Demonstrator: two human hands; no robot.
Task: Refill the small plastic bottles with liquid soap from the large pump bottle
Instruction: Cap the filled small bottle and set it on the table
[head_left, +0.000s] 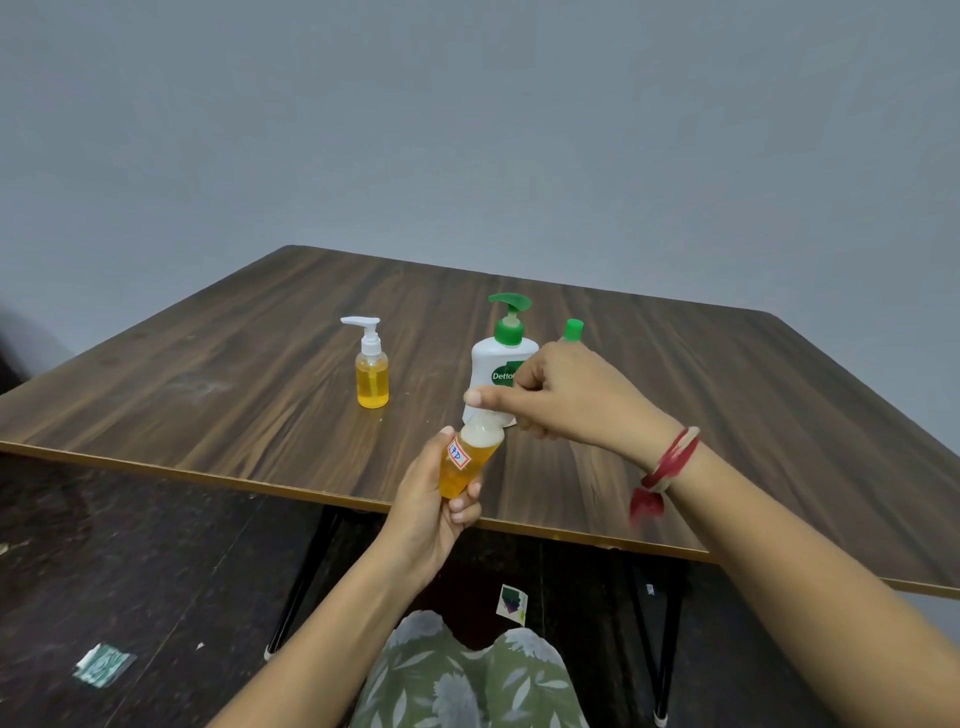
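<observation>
L hand (434, 499) grips small bottle (465, 462) w/ orange soap, long axis tilted, neck pointing up-right; R hand (561, 397) pinches at its neck, over counter (260, 364) edge.

The dark wood-grain bench (675, 374) lies bare along its left side, far edge and right half. Mid-bench, three obstacles stand: a small clear pump bottle of orange liquid (372, 374), a large white pump bottle with a green head (501, 364) and, just behind it, a green-capped bottle (573, 330), mostly hidden
</observation>
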